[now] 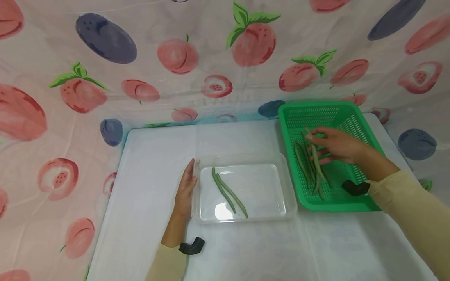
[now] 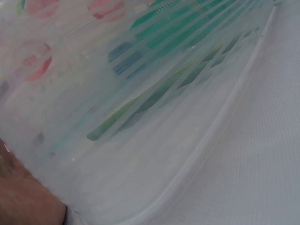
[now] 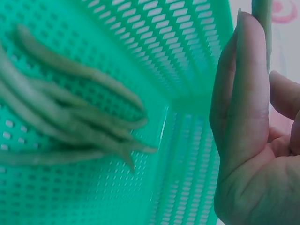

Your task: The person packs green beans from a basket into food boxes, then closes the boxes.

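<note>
My right hand (image 1: 339, 145) is over the green plastic basket (image 1: 328, 207), pinching a long green bean (image 1: 315, 157) between thumb and fingers. In the right wrist view, part of that held green bean (image 3: 261, 10) shows beyond the fingertips. Several more green beans (image 3: 56, 112) lie in a loose bunch on the basket floor. My left hand (image 1: 184, 191) rests against the left wall of a clear plastic container (image 1: 260, 187), its fingers extended along the outside. Two green beans (image 1: 232, 193) lie side by side in the container, blurred through its wall in the left wrist view.
Both containers stand on a white-covered table (image 1: 147, 171), the basket close to the right of the clear one. A fruit-printed cloth (image 1: 147, 66) hangs behind the table and along its sides. Black wrist devices (image 1: 191, 246) are worn on both arms.
</note>
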{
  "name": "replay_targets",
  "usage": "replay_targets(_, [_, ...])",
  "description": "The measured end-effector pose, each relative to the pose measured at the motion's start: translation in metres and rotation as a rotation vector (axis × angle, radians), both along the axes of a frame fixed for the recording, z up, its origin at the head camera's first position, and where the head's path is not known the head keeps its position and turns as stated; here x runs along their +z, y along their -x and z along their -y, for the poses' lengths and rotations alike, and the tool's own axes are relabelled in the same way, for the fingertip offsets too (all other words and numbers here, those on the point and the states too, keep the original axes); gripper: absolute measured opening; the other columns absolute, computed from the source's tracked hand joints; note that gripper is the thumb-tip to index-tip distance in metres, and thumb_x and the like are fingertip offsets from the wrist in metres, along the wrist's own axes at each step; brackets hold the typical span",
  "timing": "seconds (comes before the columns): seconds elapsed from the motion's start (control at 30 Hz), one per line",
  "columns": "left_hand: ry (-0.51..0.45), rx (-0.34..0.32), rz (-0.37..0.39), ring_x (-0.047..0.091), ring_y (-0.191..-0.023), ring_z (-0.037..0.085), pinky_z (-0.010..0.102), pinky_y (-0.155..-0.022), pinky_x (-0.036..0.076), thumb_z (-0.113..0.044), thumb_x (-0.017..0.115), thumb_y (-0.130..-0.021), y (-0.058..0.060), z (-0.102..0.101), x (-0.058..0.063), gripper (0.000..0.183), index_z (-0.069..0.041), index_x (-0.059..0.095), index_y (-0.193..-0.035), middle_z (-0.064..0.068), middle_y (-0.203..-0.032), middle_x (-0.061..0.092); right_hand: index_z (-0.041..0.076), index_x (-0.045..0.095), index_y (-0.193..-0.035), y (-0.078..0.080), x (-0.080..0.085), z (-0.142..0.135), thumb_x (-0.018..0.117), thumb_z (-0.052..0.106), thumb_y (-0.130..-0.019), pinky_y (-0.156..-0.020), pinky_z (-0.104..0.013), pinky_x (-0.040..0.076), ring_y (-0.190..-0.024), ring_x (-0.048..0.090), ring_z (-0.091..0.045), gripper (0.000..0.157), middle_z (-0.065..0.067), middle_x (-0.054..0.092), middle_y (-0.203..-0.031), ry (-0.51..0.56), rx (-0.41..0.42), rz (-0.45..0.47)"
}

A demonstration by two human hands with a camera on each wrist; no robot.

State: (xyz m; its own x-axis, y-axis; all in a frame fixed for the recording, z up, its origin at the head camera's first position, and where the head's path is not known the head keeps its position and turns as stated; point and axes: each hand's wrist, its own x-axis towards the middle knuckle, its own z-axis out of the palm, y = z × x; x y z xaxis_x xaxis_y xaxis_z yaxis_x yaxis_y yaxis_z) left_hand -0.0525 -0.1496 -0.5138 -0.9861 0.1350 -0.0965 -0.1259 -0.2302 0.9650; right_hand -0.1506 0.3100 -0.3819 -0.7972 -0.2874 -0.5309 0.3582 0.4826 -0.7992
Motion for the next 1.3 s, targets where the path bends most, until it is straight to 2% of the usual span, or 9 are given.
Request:
replay_targets(0.17, [-0.006,-0.002,-0.006,0.018,-0.158,0.016,0.053,-0.125,0.024,-0.024,0.036,-0.109,0.0,0.0,0.0,0.059,-0.026,0.017,-0.165,-0.015,-0.17,0.02,0.01,0.038,-0.132,-0.006,0.008,0.015,0.047,0.047,-0.106,-0.074,-0.046,0.062,-0.094,0.073,-0.027,0.046,-0.011,0.058,-0.111,0.014,0.024,-0.013])
replay_targets(0.3, [-0.016,-0.007,-0.012,0.017,-0.158,0.016,0.052,-0.125,0.023,-0.025,0.036,-0.109,0.0,0.0,0.0,0.059,-0.026,0.017,-0.165,-0.014,-0.17,0.019,0.013,0.04,-0.127,-0.011,0.015,0.026,0.046,0.045,-0.107,-0.07,-0.045,0.063,-0.091,0.073,-0.028,0.038,-0.011,0.059,-0.107,0.042,0.035,-0.025])
replay_targets(0.47, [-0.016,-0.012,-0.012,0.016,-0.158,0.016,0.053,-0.125,0.022,-0.024,0.035,-0.108,0.0,0.0,-0.001,0.059,-0.026,0.016,-0.165,-0.014,-0.17,0.019,0.011,0.037,-0.126,-0.016,0.02,0.038,0.044,0.044,-0.108,-0.064,-0.043,0.062,-0.088,0.073,-0.029,0.038,-0.008,0.06,-0.105,0.076,0.045,-0.03])
replay_targets(0.7, [-0.014,-0.008,-0.002,0.017,-0.158,0.016,0.053,-0.125,0.023,-0.023,0.035,-0.108,0.0,0.0,0.0,0.059,-0.027,0.017,-0.165,-0.017,-0.169,0.021,0.009,0.033,-0.129,-0.023,0.023,0.057,0.042,0.046,-0.108,-0.063,-0.045,0.062,-0.086,0.072,-0.033,0.044,-0.014,0.056,-0.107,0.098,0.06,-0.021])
replay_targets(1.07, [-0.024,-0.017,-0.012,0.017,-0.159,0.023,0.052,-0.122,0.029,-0.022,0.034,-0.109,0.0,0.0,-0.001,0.058,-0.025,0.016,-0.165,-0.013,-0.17,0.019,0.014,0.037,-0.125,-0.032,0.03,0.087,0.044,0.044,-0.108,-0.058,-0.045,0.061,-0.08,0.071,-0.032,0.034,-0.016,0.056,-0.108,0.133,0.082,-0.013])
replay_targets(1.3, [-0.014,-0.005,-0.007,0.018,-0.158,0.019,0.053,-0.122,0.029,-0.024,0.036,-0.109,-0.001,0.0,-0.001,0.059,-0.026,0.018,-0.164,-0.015,-0.17,0.02,0.014,0.037,-0.125,-0.034,0.029,0.104,0.045,0.042,-0.109,-0.058,-0.046,0.061,-0.076,0.069,-0.029,0.033,-0.015,0.057,-0.107,0.138,0.084,-0.013])
